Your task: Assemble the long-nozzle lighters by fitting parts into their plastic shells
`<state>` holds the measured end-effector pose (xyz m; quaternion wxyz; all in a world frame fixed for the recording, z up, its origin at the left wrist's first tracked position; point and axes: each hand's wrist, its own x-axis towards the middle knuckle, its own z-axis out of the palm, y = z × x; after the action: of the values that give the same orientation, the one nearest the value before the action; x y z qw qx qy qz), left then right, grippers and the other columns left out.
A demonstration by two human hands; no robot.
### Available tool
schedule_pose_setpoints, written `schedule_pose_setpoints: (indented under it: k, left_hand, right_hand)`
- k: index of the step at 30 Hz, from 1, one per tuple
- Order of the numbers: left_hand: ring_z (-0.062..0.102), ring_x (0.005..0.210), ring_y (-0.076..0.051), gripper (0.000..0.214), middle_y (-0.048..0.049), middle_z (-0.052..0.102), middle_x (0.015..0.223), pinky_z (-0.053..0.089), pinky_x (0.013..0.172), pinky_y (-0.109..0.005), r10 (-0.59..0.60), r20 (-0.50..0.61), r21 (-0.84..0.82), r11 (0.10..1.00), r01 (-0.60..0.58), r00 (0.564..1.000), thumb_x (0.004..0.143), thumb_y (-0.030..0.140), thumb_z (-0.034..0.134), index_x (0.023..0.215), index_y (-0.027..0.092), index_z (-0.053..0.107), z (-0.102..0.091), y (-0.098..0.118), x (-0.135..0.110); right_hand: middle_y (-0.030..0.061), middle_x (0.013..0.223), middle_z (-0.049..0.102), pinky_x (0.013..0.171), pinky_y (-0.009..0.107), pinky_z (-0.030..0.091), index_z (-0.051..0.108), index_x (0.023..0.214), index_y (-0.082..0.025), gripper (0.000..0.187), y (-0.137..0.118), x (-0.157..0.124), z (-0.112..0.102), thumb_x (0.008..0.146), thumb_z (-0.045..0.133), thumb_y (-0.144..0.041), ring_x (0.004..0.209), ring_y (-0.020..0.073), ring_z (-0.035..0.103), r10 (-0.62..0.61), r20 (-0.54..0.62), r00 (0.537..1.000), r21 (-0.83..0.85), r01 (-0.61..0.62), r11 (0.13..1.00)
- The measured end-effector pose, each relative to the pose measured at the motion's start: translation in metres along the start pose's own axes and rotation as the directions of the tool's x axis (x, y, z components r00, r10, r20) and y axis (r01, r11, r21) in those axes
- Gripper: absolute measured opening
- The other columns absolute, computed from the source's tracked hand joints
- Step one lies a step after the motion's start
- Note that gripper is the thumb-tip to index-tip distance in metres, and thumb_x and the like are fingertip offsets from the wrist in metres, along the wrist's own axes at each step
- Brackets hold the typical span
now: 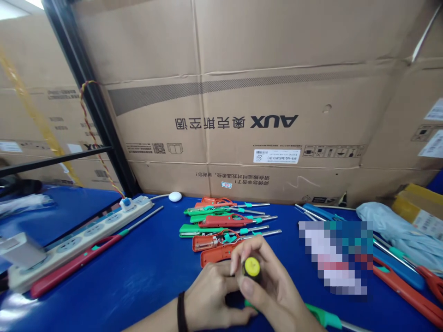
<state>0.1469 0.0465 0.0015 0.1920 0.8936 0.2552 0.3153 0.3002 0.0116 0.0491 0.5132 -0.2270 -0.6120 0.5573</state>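
Note:
My right hand (pixel 277 286) is closed around a screwdriver (pixel 252 267) with a dark handle and yellow end cap. It stands nearly upright, and its tip is hidden below my fingers. Beneath both hands lies a green long-necked lighter (pixel 323 316), its metal tube pointing right. My left hand (pixel 211 293), with a black band at the wrist, grips the lighter's body, mostly covered from view. Just beyond my hands, several red, orange and green lighters (pixel 221 221) lie in a stack, some with their casing halves open and wires showing.
A white power strip (pixel 100 235) with a plugged-in adapter (pixel 22 251) runs along the left, beside a red lighter (pixel 79 265). More lighters (pixel 404 286) and a pale blue plastic bag (pixel 398 230) lie right, near a pixelated patch. A large cardboard sheet (pixel 224 92) walls the back.

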Motion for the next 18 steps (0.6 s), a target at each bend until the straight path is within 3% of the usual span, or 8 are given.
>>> schedule_pose_setpoints:
  k: [4, 7, 9, 14, 18]
  left_hand:
    - [0.064, 0.072, -0.016, 0.015, -0.0028, 0.069, 0.083, 0.05, 0.065, -0.021, 0.039, -0.046, 0.021, 0.999, -0.038, 0.998, 0.073, 0.031, 0.069, 0.083, 0.019, 0.07, 0.002, -0.004, -0.002]
    - [0.065, 0.074, -0.017, 0.016, -0.003, 0.069, 0.085, 0.051, 0.066, -0.021, 0.031, -0.019, 0.022, 0.999, -0.03, 0.999, 0.073, 0.028, 0.068, 0.086, 0.019, 0.071, 0.001, -0.006, -0.002]
    - [0.065, 0.075, -0.017, 0.017, -0.0027, 0.07, 0.085, 0.051, 0.066, -0.021, 0.023, -0.013, 0.014, 1.0, -0.023, 1.0, 0.071, 0.027, 0.069, 0.087, 0.019, 0.07, 0.0, -0.005, -0.002]
    - [0.066, 0.073, -0.016, 0.017, -0.0023, 0.071, 0.082, 0.051, 0.069, -0.021, 0.053, -0.06, -0.01, 0.999, -0.053, 0.997, 0.074, 0.032, 0.071, 0.084, 0.019, 0.072, -0.001, -0.007, -0.003]
    - [0.066, 0.075, -0.017, 0.019, -0.0038, 0.071, 0.085, 0.052, 0.068, -0.021, 0.053, -0.019, -0.001, 0.999, -0.053, 0.998, 0.073, 0.031, 0.073, 0.086, 0.018, 0.073, 0.0, -0.011, -0.003]
  right_hand:
    - [0.0032, 0.09, 0.052, 0.075, 0.031, 0.044, 0.056, 0.099, -0.025, 0.036, 0.004, 0.001, -0.002, 0.095, 0.034, -0.054, 0.08, 0.0176, 0.053, -0.001, -0.003, 1.0, -0.052, 0.001, 0.999]
    - [0.0036, 0.099, 0.055, 0.081, 0.031, 0.043, 0.053, 0.097, -0.027, 0.02, 0.002, 0.003, 0.0, 0.092, 0.051, -0.047, 0.091, 0.0185, 0.054, -0.024, -0.02, 1.0, -0.006, 0.024, 1.0]
    - [0.0015, 0.097, 0.056, 0.076, 0.029, 0.044, 0.05, 0.097, -0.029, 0.022, 0.002, 0.002, 0.001, 0.086, 0.061, -0.044, 0.087, 0.0172, 0.055, -0.015, -0.034, 0.999, 0.075, 0.017, 0.997]
    - [0.002, 0.087, 0.055, 0.07, 0.029, 0.043, 0.055, 0.102, -0.026, 0.037, 0.011, 0.003, -0.002, 0.091, 0.043, -0.058, 0.071, 0.0156, 0.051, 0.022, -0.096, 0.995, 0.049, -0.017, 0.999]
    - [-0.0007, 0.094, 0.055, 0.066, 0.026, 0.043, 0.05, 0.098, -0.029, 0.021, 0.013, 0.006, -0.002, 0.09, 0.054, -0.048, 0.063, 0.0109, 0.048, -0.055, -0.201, 0.978, -0.004, 0.055, 0.998]
